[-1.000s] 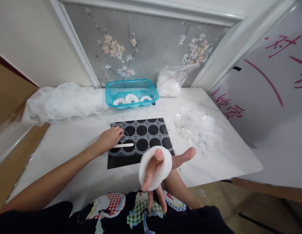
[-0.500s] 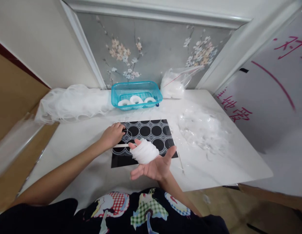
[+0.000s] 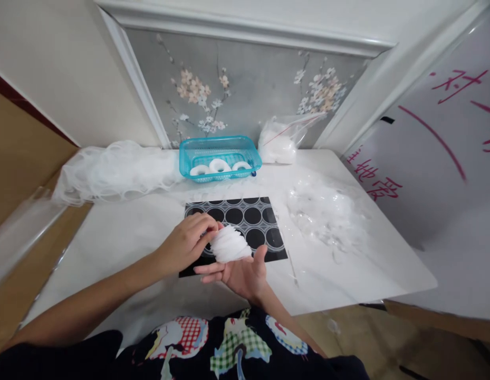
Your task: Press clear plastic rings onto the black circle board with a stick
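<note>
White stringy material (image 3: 230,244) is wound in a thick bundle round the fingers of my right hand (image 3: 243,274), which is palm up with its thumb and lower fingers spread. At the bundle's left end my left hand (image 3: 186,240) has its fingers bent together in a pinch by the right fingertips. What those fingers hold, if anything, is hidden. Beneath both hands lies a black sheet printed with circles (image 3: 252,215), flat on the white table (image 3: 137,227).
Behind the sheet stands a blue basket (image 3: 220,142) holding white rings (image 3: 220,166). To its right is a clear bag with white contents (image 3: 278,148). White netted material (image 3: 118,171) lies at the left, and clear plastic pieces (image 3: 327,208) lie at the right.
My left hand has moved from the sheet's left edge to the bundle, and its fingers have closed by the right fingertips. The bundle on my right hand has shifted slightly left, and the view has shifted slightly.
</note>
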`<control>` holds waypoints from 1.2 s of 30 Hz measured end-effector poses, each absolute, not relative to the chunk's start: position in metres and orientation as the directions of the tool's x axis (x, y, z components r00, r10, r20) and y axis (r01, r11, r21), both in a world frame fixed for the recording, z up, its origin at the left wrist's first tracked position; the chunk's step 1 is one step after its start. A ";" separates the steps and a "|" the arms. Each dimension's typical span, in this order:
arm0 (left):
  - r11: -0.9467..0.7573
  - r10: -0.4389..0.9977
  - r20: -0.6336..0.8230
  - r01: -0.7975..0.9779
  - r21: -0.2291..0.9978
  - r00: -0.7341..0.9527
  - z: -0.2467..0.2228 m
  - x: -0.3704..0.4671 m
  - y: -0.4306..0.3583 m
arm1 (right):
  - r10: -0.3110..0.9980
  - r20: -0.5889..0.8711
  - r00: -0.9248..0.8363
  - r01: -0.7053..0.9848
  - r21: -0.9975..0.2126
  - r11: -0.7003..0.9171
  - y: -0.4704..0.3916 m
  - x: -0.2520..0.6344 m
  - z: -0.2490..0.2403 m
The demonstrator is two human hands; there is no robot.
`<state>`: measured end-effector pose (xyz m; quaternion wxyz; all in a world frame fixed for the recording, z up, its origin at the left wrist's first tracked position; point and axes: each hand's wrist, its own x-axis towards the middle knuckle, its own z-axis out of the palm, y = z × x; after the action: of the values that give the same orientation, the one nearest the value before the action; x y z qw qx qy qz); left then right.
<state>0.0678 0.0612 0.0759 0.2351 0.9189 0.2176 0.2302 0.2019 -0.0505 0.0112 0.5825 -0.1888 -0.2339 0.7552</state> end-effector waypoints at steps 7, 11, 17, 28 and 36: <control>-0.817 0.499 0.333 0.306 0.488 0.800 0.081 0.056 0.066 | 0.962 0.101 -0.255 -0.737 -0.664 -0.126 -0.046 0.204 0.008; -0.774 0.565 0.280 0.381 0.505 0.777 0.087 0.051 0.067 | 0.955 0.090 -0.283 -0.690 -0.711 -0.137 -0.046 0.211 0.010; -0.821 0.482 0.317 0.294 0.489 0.817 0.091 0.048 0.067 | 0.976 0.113 -0.186 -0.724 -0.687 -0.059 -0.044 0.209 0.006; -0.597 0.589 0.084 0.363 0.716 0.803 0.090 0.043 0.067 | 0.903 0.079 -0.421 -0.689 -0.675 -0.263 -0.038 0.211 0.014; -0.371 0.505 -0.130 0.350 0.860 0.854 0.090 0.033 0.076 | 0.791 0.048 -0.610 -0.430 -0.858 -0.280 -0.032 0.219 0.023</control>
<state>0.0333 0.0763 0.0905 0.4973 0.8243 0.2591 0.0777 0.2194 -0.0316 0.0232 0.3941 -0.1995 -0.4526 0.7746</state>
